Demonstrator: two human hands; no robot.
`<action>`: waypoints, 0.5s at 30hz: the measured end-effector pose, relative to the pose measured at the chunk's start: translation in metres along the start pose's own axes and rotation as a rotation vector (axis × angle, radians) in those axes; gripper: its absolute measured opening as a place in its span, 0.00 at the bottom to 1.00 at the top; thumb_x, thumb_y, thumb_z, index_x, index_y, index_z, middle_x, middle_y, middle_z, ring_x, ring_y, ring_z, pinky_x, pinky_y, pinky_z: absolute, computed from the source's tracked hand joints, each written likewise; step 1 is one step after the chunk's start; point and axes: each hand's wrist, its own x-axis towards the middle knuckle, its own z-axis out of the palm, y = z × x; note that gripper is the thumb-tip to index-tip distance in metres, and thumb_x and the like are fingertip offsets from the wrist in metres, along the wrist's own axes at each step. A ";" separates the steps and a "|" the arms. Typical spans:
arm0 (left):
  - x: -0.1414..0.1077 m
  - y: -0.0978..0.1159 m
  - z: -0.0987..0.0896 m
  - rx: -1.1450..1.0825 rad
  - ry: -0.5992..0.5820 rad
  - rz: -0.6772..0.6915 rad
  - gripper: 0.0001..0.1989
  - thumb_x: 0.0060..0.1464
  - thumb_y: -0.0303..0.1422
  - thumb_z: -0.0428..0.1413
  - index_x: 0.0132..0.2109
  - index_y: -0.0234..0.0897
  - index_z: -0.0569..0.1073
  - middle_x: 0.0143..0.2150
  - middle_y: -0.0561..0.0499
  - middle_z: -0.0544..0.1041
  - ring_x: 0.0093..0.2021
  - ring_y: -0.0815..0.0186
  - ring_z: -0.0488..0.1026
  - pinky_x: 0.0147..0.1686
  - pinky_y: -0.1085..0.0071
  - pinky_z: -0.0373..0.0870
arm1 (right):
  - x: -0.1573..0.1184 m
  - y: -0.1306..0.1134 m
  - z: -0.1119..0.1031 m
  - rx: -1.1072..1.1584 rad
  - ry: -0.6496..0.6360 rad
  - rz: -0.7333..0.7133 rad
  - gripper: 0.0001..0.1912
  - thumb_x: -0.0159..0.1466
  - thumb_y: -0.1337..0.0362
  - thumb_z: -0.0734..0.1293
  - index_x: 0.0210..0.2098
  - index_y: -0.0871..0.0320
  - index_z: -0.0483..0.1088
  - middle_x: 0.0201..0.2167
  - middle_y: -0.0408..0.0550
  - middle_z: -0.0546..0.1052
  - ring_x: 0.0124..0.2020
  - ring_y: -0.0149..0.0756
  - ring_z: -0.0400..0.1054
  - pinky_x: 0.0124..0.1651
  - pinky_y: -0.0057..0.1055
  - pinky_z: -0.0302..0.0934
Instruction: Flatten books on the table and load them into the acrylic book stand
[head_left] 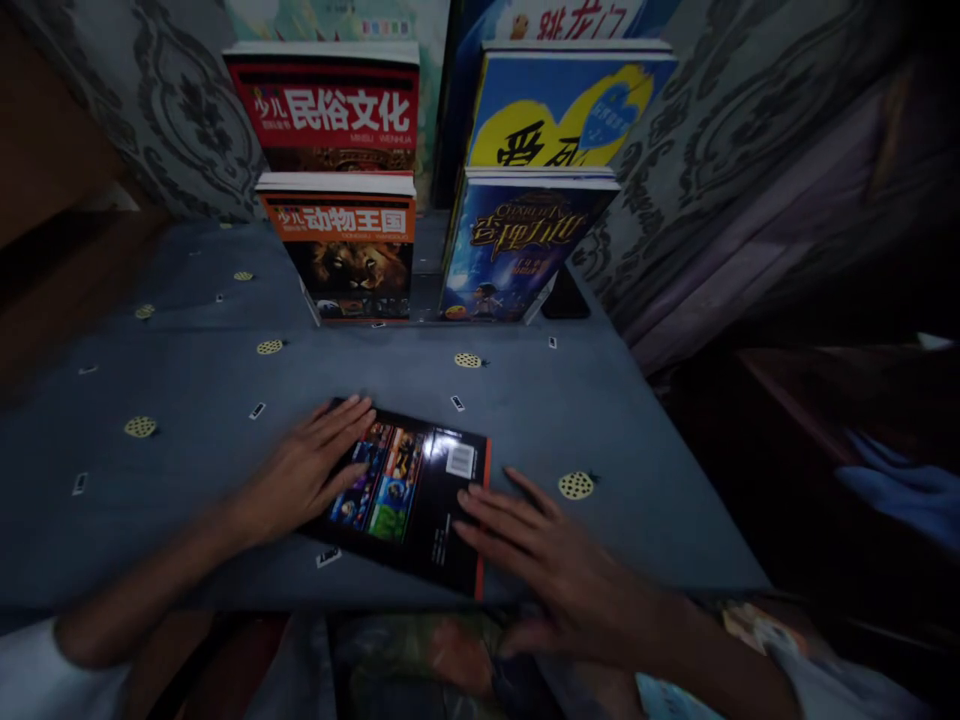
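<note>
A dark book (431, 500) lies flat near the table's front edge, its back cover up with a barcode, small coloured pictures and an orange spine on the right. My left hand (304, 470) rests on the book's left side, fingers stretched across the cover. On the right edge lies my right hand (536, 545), its fingers spread and the tips touching the cover by the spine. Neither hand is wrapped round the book.
Behind it stand an orange lion-cover book (356, 255), a red book (337, 110), a blue book (517, 245) and a blue-yellow book (559, 105). A black object (566, 297) lies beside them. The patterned tablecloth (202, 340) ends at the right.
</note>
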 end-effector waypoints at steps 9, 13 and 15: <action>-0.015 0.024 -0.018 -0.146 -0.108 0.005 0.26 0.70 0.43 0.47 0.71 0.42 0.61 0.72 0.46 0.62 0.71 0.59 0.61 0.70 0.56 0.57 | 0.007 -0.036 0.000 -0.008 0.308 -0.067 0.14 0.74 0.70 0.60 0.54 0.63 0.73 0.43 0.54 0.83 0.47 0.39 0.75 0.45 0.36 0.74; -0.008 0.011 -0.037 -0.594 -0.244 -0.191 0.24 0.66 0.49 0.52 0.64 0.46 0.72 0.70 0.50 0.66 0.71 0.54 0.61 0.72 0.50 0.49 | 0.025 -0.028 -0.036 0.201 0.388 -0.055 0.14 0.75 0.70 0.57 0.54 0.63 0.72 0.38 0.52 0.83 0.39 0.35 0.76 0.40 0.33 0.73; -0.002 -0.004 -0.041 -1.049 -0.238 -0.348 0.23 0.64 0.51 0.54 0.59 0.46 0.77 0.66 0.51 0.72 0.69 0.53 0.63 0.72 0.52 0.51 | 0.037 -0.018 -0.051 0.251 0.493 0.081 0.13 0.75 0.64 0.58 0.48 0.60 0.74 0.33 0.50 0.81 0.33 0.34 0.75 0.35 0.31 0.71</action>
